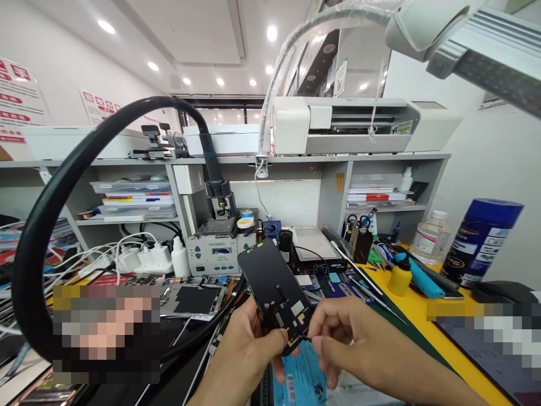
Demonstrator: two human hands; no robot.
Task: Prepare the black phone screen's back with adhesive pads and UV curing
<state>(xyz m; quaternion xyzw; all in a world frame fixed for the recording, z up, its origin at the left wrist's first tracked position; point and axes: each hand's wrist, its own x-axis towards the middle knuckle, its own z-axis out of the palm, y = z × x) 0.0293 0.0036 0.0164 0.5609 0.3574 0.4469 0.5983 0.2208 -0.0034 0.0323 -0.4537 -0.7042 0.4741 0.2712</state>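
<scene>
A black phone screen (274, 276) is tilted up in front of me, with its back, bearing small metallic patches and a dark flex cable, facing me. My left hand (249, 347) grips its lower end, thumb across the face near the bottom edge. At the lower right corner my right hand (344, 338) is closed in a pinch. A tiny dark piece shows at those fingertips, too small to name. Under both hands lies a blue plastic packet (302, 375) with a barcode label.
Behind stands a hot-air station (215, 254), its thick black hose (31, 225) looping round the left. A heating plate (315, 248) sits right of it. On the yellow mat (408, 304) are a yellow bottle (399, 276) and a blue spray can (484, 242). A lamp (486, 56) hangs overhead.
</scene>
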